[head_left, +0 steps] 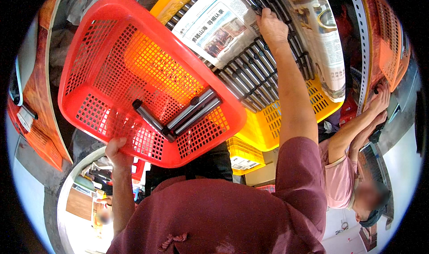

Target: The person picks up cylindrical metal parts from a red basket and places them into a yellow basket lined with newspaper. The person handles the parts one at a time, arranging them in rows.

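My left hand is closed on the near rim of a red plastic basket, which is tilted. Inside it lie a few metal rods with black ends, grouped in its near right corner. To the right stands a yellow plastic basket, packed with rows of similar metal rods. Sheets of newspaper cover part of these. At the far end of the yellow basket, my right hand has its fingers closed on a rod; its fingertips are partly hidden.
Another yellow basket sits lower down, under the one with the rods. At the right a co-worker in a pink shirt has both hands at a bench with an orange basket. More orange baskets stand at the left.
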`<action>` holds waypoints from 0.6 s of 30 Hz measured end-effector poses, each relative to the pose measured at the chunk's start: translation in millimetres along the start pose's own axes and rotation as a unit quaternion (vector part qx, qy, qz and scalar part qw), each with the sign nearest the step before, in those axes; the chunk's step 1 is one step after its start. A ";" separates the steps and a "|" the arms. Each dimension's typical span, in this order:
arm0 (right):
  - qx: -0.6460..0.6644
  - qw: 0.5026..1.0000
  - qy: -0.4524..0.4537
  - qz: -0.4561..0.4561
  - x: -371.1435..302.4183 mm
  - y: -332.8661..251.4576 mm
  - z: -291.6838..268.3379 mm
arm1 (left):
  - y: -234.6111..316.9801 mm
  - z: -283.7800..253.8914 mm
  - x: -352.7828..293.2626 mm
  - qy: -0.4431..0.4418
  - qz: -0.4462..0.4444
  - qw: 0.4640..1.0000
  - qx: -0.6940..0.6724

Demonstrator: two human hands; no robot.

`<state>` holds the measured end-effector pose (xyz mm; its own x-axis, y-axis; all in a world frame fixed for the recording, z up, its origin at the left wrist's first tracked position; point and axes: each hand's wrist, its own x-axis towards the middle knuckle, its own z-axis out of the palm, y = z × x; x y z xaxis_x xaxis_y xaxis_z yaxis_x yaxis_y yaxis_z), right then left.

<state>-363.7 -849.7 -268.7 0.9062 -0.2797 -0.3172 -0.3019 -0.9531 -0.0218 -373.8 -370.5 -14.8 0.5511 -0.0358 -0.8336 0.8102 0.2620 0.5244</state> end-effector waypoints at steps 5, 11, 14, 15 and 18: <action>-0.006 1.000 -0.001 0.005 -3.5 -0.6 -2.2 | 0.2 6.8 2.6 -0.027 0.016 1.000 -0.001; -0.031 1.000 0.002 -0.003 -8.5 4.0 -0.9 | -2.2 -1.0 2.1 -0.020 0.003 1.000 -0.013; -0.021 1.000 -0.010 0.016 -11.9 7.7 -4.4 | -3.5 -5.5 2.1 -0.012 -0.003 1.000 -0.022; -0.022 1.000 -0.013 0.016 -12.8 8.0 -5.0 | -4.1 -7.7 2.3 -0.009 -0.004 1.000 -0.025; -0.037 0.999 -0.020 0.016 -16.8 9.0 -8.7 | -5.7 -15.0 3.0 0.001 -0.022 0.999 -0.041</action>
<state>-379.1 -854.6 -255.3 0.8839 -0.3061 -0.3536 -0.3055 -0.9504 0.0589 -379.8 -357.6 -22.9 0.5149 -0.0477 -0.8559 0.8148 0.3374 0.4714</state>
